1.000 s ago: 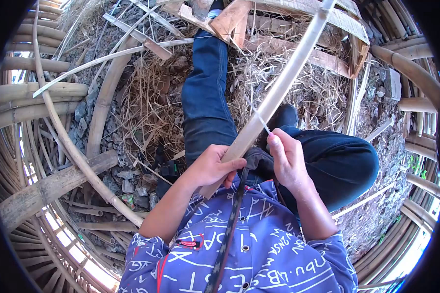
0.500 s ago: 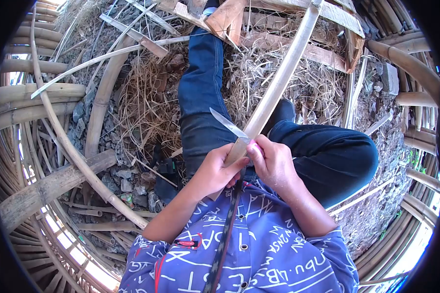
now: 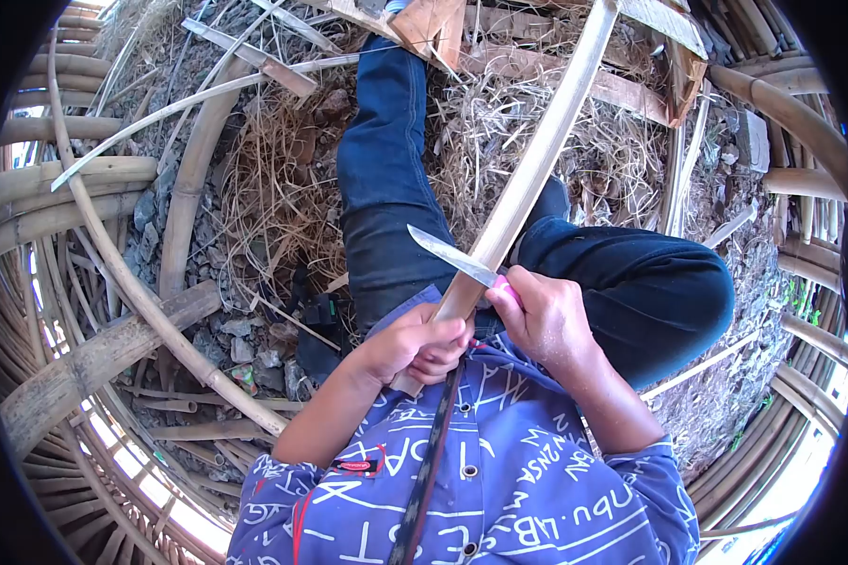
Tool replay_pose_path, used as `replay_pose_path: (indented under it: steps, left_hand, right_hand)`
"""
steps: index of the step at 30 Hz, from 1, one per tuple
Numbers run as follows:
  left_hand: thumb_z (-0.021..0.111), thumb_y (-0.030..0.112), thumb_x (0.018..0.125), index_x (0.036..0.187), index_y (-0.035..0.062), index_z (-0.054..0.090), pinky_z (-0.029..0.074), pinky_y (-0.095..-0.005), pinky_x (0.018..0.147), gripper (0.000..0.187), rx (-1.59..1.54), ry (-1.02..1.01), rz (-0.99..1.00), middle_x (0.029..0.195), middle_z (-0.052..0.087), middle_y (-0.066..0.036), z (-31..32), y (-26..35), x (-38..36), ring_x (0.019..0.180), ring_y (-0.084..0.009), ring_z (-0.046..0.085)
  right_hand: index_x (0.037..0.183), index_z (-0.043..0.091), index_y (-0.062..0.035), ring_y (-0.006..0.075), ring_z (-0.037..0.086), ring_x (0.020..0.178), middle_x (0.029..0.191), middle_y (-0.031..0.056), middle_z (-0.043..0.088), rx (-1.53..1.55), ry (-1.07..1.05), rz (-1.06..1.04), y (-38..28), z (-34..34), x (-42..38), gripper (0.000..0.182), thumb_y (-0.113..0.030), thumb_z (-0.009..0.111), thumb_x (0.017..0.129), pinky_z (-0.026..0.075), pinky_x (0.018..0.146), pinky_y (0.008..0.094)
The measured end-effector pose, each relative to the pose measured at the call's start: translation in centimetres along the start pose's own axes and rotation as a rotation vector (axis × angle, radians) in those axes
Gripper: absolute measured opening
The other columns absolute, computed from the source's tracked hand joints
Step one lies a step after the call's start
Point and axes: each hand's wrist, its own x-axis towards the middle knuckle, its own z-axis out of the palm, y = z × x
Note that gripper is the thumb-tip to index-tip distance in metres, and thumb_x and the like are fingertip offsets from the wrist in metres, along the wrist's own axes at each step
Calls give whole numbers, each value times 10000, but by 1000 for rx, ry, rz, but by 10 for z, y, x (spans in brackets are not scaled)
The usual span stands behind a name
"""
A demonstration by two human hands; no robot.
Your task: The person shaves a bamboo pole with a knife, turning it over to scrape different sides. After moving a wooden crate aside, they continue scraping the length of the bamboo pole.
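Note:
A long split bamboo strip slants from my lap up towards the wooden frame at the top of the view. Near its lower end my left hand is closed around it. My right hand grips a knife by its pink handle. The blade lies across the bamboo strip just above my left hand, its tip pointing up and left. A dark strap hangs down over my printed blue shirt, below the hands.
A rough wooden frame stands at the top, beside my outstretched leg. Bamboo shavings litter the ground. Bamboo poles lie at the left, with rubble near them. Bamboo slats surround the space.
The knife and my right hand have shifted slightly down and right. My left hand has closed more tightly round the bamboo strip, slightly lower, and the strip's far end has shifted slightly left.

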Motion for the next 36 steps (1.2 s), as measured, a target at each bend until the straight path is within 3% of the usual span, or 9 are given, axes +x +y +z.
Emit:
replay_pose_path:
  steps: [2, 10, 17, 20, 29, 31, 33, 36]
  left_hand:
    - [593, 193, 910, 954, 51, 473, 204, -190, 367, 191, 168, -34, 74, 602, 366, 52, 5, 1, -1, 416, -14, 279]
    - [637, 64, 854, 896, 84, 445, 204, -195, 374, 197, 231, 71, 22, 594, 360, 71, 19, 1, 1, 425, -8, 297]
    - [635, -25, 828, 803, 144, 334, 248, -215, 408, 346, 404, 98, 55, 592, 340, 82, 21, -4, 6, 448, -16, 302]
    - [597, -97, 796, 828, 133, 338, 216, -219, 420, 348, 404, 133, 53, 569, 311, 68, 24, -4, 5, 460, -27, 292]
    - [612, -85, 796, 819, 139, 334, 259, -207, 441, 357, 415, 94, 56, 588, 313, 82, 21, -1, -2, 482, -19, 317]
    - [609, -88, 797, 820, 133, 330, 259, -207, 440, 356, 348, 35, -23, 590, 317, 75, 30, -11, -11, 478, -23, 325]
    - [621, -63, 804, 822, 130, 331, 267, -197, 449, 349, 308, -23, -18, 594, 326, 83, 34, -23, -19, 486, -15, 333]
    - [621, -50, 806, 831, 131, 341, 255, -189, 457, 335, 257, 97, -17, 593, 325, 87, 35, -13, -32, 496, -9, 334]
  right_hand:
    - [685, 513, -50, 337, 576, 512, 567, 139, 546, 43, -17, -9, -2, 0, -3, 311, -274, 641, 860, 444, 456, 412]
    - [668, 509, -41, 333, 584, 522, 561, 133, 532, 77, -26, -24, 0, 4, -10, 326, -273, 648, 852, 449, 463, 401]
    - [643, 514, -77, 264, 586, 485, 549, 87, 547, -91, -41, -82, 8, 1, -7, 394, -398, 648, 829, 444, 430, 367]
    - [642, 513, -80, 247, 571, 476, 558, 71, 541, -141, -20, -159, 12, 3, -6, 409, -424, 641, 821, 438, 422, 354]
    - [668, 530, -80, 235, 577, 473, 548, 78, 538, -177, 85, -256, 19, 7, 3, 359, -375, 644, 839, 455, 426, 356]
    - [690, 545, -50, 284, 590, 493, 543, 123, 555, -73, 238, 308, 51, -13, 17, 344, -329, 613, 879, 456, 444, 384]
    - [718, 562, -24, 348, 590, 518, 547, 171, 555, -85, 331, 306, 72, -44, 33, 345, -311, 582, 909, 446, 464, 415]
    - [737, 585, -23, 386, 581, 551, 574, 198, 544, -45, 320, 243, 47, -30, 32, 342, -309, 564, 923, 439, 492, 430]
